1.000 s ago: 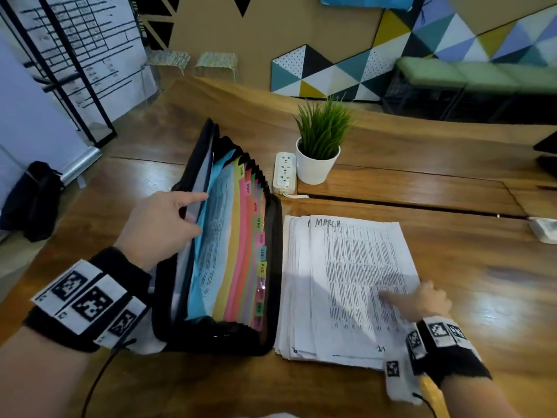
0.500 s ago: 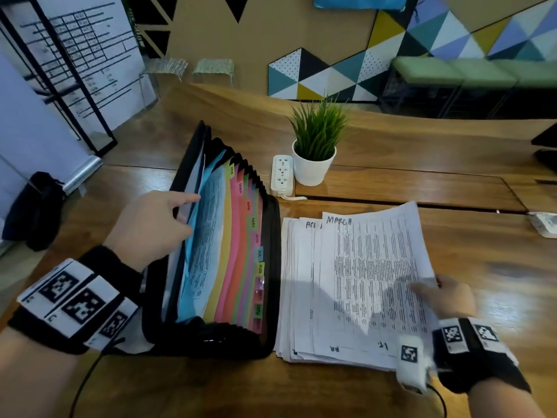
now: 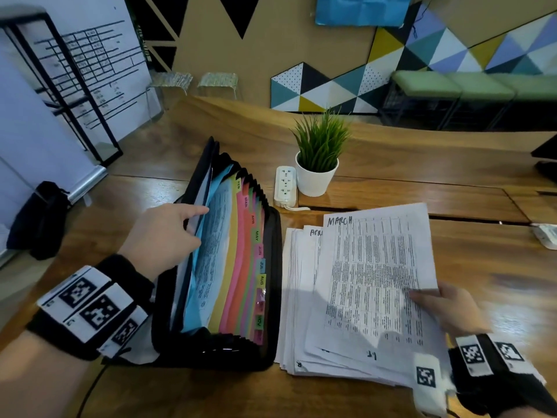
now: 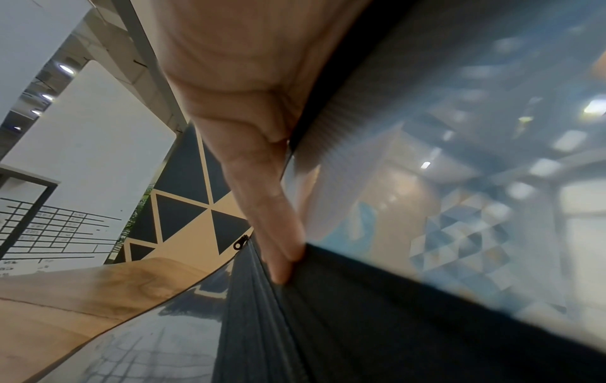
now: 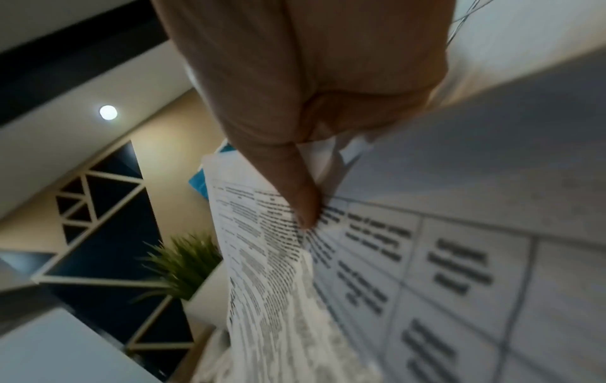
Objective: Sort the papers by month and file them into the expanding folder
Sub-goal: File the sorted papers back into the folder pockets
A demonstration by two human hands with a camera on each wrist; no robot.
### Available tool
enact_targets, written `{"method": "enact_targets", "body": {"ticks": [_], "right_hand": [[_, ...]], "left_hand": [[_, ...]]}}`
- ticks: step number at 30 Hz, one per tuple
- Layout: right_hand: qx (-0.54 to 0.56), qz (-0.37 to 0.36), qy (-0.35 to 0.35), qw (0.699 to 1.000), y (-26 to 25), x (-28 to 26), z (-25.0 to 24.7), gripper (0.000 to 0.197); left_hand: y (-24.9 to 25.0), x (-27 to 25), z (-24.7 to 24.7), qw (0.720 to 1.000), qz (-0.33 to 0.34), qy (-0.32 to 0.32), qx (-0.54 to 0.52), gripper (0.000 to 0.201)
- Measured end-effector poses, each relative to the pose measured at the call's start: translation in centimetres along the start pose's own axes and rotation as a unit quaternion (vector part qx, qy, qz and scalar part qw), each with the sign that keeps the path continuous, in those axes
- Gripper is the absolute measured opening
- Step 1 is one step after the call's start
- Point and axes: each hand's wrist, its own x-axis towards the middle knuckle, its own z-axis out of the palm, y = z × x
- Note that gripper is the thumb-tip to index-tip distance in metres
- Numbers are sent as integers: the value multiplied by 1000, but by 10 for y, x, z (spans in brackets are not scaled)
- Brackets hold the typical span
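The expanding folder [image 3: 217, 267] is standing open on the wooden table [image 3: 482, 267], and I am taking it as the landmark. The left hand [image 3: 159, 236] is resting at its left side, with the fingers pressing on the front cover and the first dividers, so the front pockets are staying spread; in the left wrist view one finger [image 4: 279, 248] is touching the black edge. I cannot tell if the other fingers are curling around something.

Just right of the folder the paper stack [image 3: 297, 297] is lying. The right hand [image 3: 446, 309] is pinching the top sheet, marked MARCH [image 3: 376, 273], at its right edge, thumb on top, and the sheet is lifting away from the stack. The next sheet under it is showing letters like APR.

What could go wrong, in my judgement: the pocket that is being held open is near the front, before the FEB tab, while the MAR tab [image 3: 245, 202] is further right, so the sheet could be going into the wrong month. Also the sheet is thin and held by one edge only; it could bend against the dividers or pull a second sheet with it.

Behind the folder a power strip [image 3: 286, 185] and a potted plant [image 3: 319, 158] are standing.
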Motion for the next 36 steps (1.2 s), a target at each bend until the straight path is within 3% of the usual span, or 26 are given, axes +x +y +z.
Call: {"method": "enact_targets", "body": {"ticks": [7,10,13,14,16,20,27,36], "right_hand": [[214,-83,-27,973,-34,-11,3,40],[225,-125,1,966,-50,-19,14,31],[240,-153,34,958,-61,-26,23,61],[246,-161,42,955,-66,-28,26,59],[254,-173,53,950,-77,-28,30,32],[176,-230,92,953,-101,-26,42,20],[88,-287,118,946,-130,-36,64,11],[94,-316,134,935,-155,-54,65,13]], "left_hand": [[10,5,-6,984,53,-28,167,48],[10,8,-7,980,55,-36,188,57],[6,9,-8,982,50,-30,178,58],[6,9,-8,984,47,-24,169,57],[3,8,-5,988,42,-21,150,58],[2,10,0,991,37,-19,127,62],[1,11,4,992,40,-15,117,63],[1,9,2,994,39,-13,103,60]]}}
